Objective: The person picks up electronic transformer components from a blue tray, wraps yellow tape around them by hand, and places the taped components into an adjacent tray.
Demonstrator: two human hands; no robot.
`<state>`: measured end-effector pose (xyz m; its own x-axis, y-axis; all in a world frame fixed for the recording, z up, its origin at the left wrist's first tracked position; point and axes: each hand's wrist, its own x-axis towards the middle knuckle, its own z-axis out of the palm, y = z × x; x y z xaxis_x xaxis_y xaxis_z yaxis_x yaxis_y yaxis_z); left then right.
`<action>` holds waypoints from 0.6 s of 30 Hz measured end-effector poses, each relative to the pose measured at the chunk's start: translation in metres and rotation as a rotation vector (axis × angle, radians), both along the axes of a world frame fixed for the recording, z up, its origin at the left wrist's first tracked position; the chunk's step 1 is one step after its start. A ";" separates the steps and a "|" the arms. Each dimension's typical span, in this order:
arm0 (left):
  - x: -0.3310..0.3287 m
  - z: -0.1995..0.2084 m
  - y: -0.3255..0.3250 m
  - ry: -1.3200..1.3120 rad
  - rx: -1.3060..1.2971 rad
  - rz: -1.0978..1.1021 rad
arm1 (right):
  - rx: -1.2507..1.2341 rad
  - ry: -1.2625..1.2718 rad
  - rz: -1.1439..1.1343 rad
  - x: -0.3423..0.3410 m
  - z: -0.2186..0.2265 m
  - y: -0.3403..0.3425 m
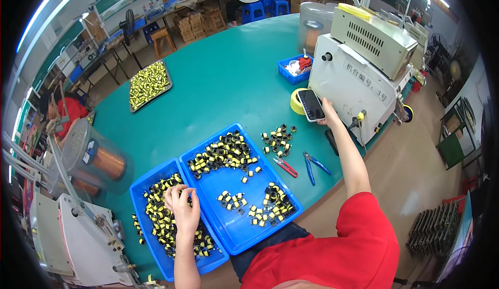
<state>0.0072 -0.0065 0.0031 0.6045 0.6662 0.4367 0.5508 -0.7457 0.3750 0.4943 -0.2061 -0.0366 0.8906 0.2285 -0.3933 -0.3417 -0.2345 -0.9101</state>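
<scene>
My left hand [182, 208] is over the left blue tray [161, 170], its fingers curled down at a heap of small black-and-yellow coils [162, 227]. What the fingertips hold, if anything, is hidden. Beside it, touching, lies a wider blue tray [215, 182] with similar coils in separate clusters. On the far right, my right hand [328, 113] grips a smartphone [312, 105] by its near edge, screen upward. The phone is next to a roll of yellow tape [297, 101] and a white machine housing [338, 73].
Red-handled snips [286, 167], blue-handled pliers [314, 167] and loose coils [278, 139] lie on the green table [218, 81]. A metal tray of yellow coils [149, 85] is at the far left. Copper wire spools [109, 161] stand left; a small blue bin [294, 70] sits behind the phone.
</scene>
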 end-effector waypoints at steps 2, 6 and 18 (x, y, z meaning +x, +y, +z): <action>0.001 0.000 0.000 0.001 0.005 -0.001 | -0.017 -0.008 0.019 0.002 -0.002 0.000; 0.001 -0.001 0.000 0.003 0.006 -0.001 | -0.143 -0.176 0.104 -0.007 -0.001 0.000; 0.004 -0.003 0.000 0.007 0.005 -0.005 | -0.779 -0.673 0.430 -0.004 -0.004 0.019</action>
